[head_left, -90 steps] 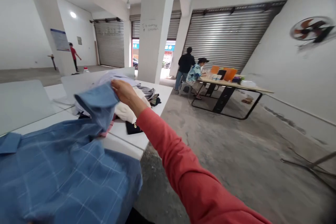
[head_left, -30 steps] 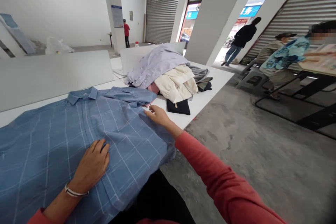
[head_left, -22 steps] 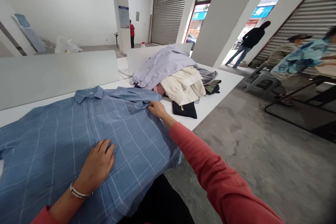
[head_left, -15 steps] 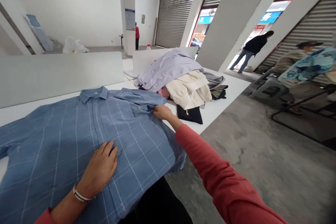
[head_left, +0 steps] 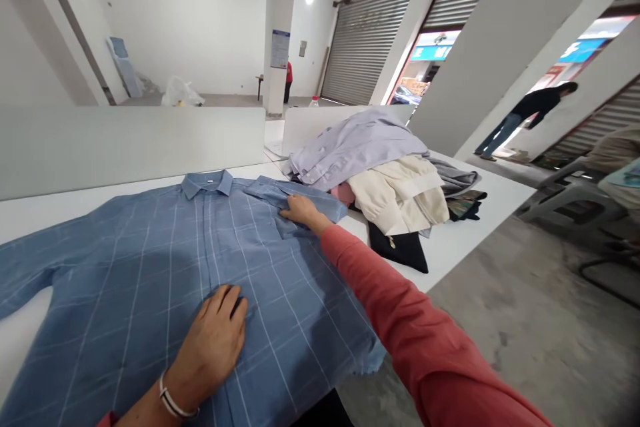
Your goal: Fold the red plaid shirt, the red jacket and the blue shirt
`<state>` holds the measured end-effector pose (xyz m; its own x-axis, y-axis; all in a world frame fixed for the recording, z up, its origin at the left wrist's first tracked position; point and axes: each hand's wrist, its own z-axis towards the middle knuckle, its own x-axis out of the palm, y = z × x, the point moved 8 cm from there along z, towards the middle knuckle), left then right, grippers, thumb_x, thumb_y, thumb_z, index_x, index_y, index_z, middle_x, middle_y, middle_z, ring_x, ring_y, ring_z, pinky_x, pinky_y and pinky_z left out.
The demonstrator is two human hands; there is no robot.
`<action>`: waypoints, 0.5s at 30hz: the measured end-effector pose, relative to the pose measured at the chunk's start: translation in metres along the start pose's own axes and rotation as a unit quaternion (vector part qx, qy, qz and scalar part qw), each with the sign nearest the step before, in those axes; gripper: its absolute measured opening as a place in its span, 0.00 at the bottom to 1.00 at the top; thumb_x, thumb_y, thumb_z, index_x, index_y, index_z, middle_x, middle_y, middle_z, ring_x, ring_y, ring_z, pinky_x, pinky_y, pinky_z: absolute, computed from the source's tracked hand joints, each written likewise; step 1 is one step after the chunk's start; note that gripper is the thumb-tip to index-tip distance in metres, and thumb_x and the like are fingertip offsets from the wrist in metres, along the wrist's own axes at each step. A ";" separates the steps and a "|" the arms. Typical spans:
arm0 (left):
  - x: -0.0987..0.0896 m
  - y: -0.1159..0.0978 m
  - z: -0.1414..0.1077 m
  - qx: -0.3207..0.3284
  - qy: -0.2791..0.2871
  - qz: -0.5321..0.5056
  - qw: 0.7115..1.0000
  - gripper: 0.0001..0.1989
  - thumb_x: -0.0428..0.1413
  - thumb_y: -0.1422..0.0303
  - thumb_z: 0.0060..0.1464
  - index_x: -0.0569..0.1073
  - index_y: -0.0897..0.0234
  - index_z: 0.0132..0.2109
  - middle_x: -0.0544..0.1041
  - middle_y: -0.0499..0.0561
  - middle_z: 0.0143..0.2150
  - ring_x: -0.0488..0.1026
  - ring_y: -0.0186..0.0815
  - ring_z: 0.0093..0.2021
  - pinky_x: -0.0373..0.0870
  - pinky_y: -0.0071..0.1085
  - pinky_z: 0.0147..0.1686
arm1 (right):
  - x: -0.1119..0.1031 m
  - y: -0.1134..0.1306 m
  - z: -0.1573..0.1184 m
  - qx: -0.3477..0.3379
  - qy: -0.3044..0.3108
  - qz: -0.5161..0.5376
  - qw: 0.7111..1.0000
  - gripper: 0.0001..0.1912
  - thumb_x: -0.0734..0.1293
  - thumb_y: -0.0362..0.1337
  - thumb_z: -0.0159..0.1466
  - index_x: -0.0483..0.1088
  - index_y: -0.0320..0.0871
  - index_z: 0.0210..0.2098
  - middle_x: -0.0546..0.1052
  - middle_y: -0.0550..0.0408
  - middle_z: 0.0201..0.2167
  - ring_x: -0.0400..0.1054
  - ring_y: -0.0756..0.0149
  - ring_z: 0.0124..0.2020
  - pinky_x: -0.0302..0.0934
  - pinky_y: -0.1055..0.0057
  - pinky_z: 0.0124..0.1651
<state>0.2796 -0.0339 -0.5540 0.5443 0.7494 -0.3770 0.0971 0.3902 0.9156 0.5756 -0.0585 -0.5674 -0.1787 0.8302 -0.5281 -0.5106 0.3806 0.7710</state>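
A blue shirt with thin white checks (head_left: 150, 267) lies spread, front up, on the white table (head_left: 495, 193), its collar toward the low divider. My left hand (head_left: 220, 327) rests on the lower middle of the shirt front, fingers slightly apart, holding nothing. On the right side of the shirt, my right hand (head_left: 300, 209) is at the folded sleeve near the shoulder. Its fingers are bent down onto the cloth; whether they pinch it is not clear. The other sleeve stretches out at the left.
Behind my right hand is a heap of clothes with a lavender shirt (head_left: 365, 140), a cream garment (head_left: 400, 190) and a black item (head_left: 400, 250). Pale dividers (head_left: 130, 147) line the table's back. A person (head_left: 530, 113) bends by the doorway; grey chairs stand right.
My right hand has moved from the sleeve's lower edge up and inward onto the sleeve. My left hand stays on the shirt front. The view has turned left.
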 end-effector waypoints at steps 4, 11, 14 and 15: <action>0.000 -0.001 -0.001 0.003 -0.005 -0.003 1.000 0.16 0.43 0.73 0.52 0.72 0.71 0.43 0.65 0.59 0.47 0.59 0.46 0.49 0.65 0.41 0.41 | 0.015 0.002 0.013 0.017 0.036 0.045 0.998 0.31 0.60 0.44 0.59 0.64 0.37 0.59 0.57 0.51 0.50 0.48 0.92 0.58 0.47 0.87 0.72; -0.002 -0.001 0.000 -0.011 -0.007 0.005 1.000 0.16 0.42 0.74 0.52 0.72 0.70 0.42 0.67 0.58 0.46 0.60 0.45 0.49 0.65 0.40 0.42 | -0.007 -0.029 0.028 0.081 -0.031 0.265 0.960 0.30 0.49 0.45 0.68 0.62 0.25 0.55 0.62 0.54 0.37 0.50 1.06 0.48 0.51 1.01 0.65; -0.002 -0.001 0.001 -0.015 0.004 0.007 1.000 0.17 0.42 0.74 0.52 0.73 0.69 0.43 0.67 0.58 0.46 0.61 0.45 0.49 0.66 0.40 0.42 | -0.032 -0.061 0.026 0.093 -0.095 0.399 0.907 0.31 0.42 0.39 0.69 0.53 0.25 0.63 0.62 0.55 0.35 0.50 1.08 0.38 0.53 1.06 0.54; -0.002 -0.001 0.001 -0.016 0.004 0.006 1.000 0.17 0.42 0.74 0.52 0.73 0.69 0.43 0.67 0.58 0.47 0.60 0.45 0.49 0.65 0.40 0.42 | -0.043 -0.072 0.024 0.089 -0.120 0.442 0.884 0.32 0.40 0.37 0.68 0.49 0.24 0.65 0.62 0.55 0.35 0.50 1.08 0.36 0.54 1.06 0.52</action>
<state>0.2787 -0.0364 -0.5538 0.5387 0.7581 -0.3675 0.0647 0.3977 0.9152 0.6398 -0.1119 -0.5916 -0.2483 0.8893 0.3840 -0.1158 -0.4209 0.8997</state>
